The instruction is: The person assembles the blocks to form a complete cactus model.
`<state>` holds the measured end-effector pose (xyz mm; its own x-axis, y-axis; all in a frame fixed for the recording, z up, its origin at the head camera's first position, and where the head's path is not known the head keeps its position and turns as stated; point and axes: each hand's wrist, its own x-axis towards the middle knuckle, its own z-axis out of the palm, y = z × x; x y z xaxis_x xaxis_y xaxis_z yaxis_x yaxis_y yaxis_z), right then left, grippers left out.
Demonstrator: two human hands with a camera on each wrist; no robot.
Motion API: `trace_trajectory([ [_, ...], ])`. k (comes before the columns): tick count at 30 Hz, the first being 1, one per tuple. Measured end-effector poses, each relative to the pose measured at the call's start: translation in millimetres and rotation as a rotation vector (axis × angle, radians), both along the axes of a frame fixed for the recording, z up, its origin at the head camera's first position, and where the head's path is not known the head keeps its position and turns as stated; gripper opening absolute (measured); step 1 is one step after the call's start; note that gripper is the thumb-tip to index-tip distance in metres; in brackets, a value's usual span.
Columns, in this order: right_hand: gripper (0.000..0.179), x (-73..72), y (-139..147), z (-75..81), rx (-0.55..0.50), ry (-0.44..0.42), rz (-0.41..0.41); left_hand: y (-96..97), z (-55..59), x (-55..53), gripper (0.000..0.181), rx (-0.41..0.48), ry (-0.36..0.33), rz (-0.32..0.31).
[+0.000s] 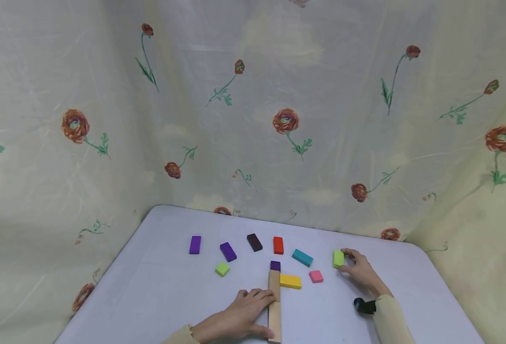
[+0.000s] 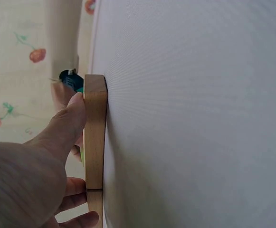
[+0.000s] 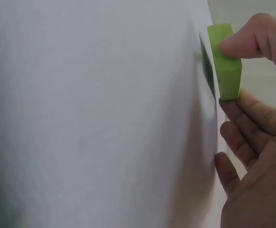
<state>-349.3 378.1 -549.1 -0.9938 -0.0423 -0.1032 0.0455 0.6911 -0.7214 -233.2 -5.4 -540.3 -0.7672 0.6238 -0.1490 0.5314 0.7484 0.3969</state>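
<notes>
In the head view my right hand (image 1: 362, 272) pinches a light green block (image 1: 338, 259) at the right of the table. The right wrist view has the thumb on one end of that green block (image 3: 225, 61) and fingertips at the other, with a shadow beside it. My left hand (image 1: 248, 313) rests against two plain wooden blocks (image 1: 274, 313) laid end to end. Its thumb (image 2: 76, 111) touches the nearer one, while the other fingers lie by their joint. A dark purple block (image 1: 275, 266) stands at the far end of this row, and a yellow block (image 1: 290, 281) lies against its right side.
Farther back lie two purple blocks (image 1: 195, 245), a dark brown block (image 1: 255, 242), a red block (image 1: 278, 245) and a teal block (image 1: 302, 257). A small green block (image 1: 222, 269) is left of the row; a pink block (image 1: 316, 276) is right. Flowered cloth (image 1: 253, 119) surrounds the table.
</notes>
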Motion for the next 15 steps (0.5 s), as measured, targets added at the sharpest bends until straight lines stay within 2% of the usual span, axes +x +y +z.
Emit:
trace_trajectory([
  [5, 0.069, 4.8, -11, 4.6, 0.034, 0.014, -0.010, 0.2, -1.6, 0.0, 0.086, 0.001, -0.011, 0.000],
  [15, 0.066, 12.3, -56, 20.6, 0.043, 0.058, 0.063, -1.1, 2.2, 2.1, 0.087, 0.003, 0.005, -0.011],
])
